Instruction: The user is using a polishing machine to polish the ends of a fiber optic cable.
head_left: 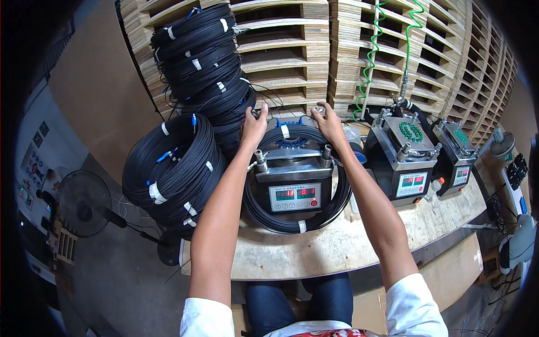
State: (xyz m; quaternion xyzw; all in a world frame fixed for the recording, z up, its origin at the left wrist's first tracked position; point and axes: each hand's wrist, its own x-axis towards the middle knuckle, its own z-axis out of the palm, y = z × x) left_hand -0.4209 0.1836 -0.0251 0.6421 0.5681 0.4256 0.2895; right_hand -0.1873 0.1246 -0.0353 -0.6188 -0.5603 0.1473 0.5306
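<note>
My left hand (254, 124) and my right hand (329, 122) reach over a small grey machine (293, 181) with a red digital display on the workbench. A black cable coil (337, 203) with white tape wraps lies around this machine. Both hands rest on the coil's far side behind the machine, fingers curled over the black cable. Blue connector ends show between my hands.
Stacked black cable coils (205, 62) and a leaning coil (168, 168) stand at the left. Two more similar machines (405, 154) (457, 157) sit to the right, under a green spiral hose (368, 62). Wooden pallets (292, 50) rise behind. A floor fan (83, 203) stands at lower left.
</note>
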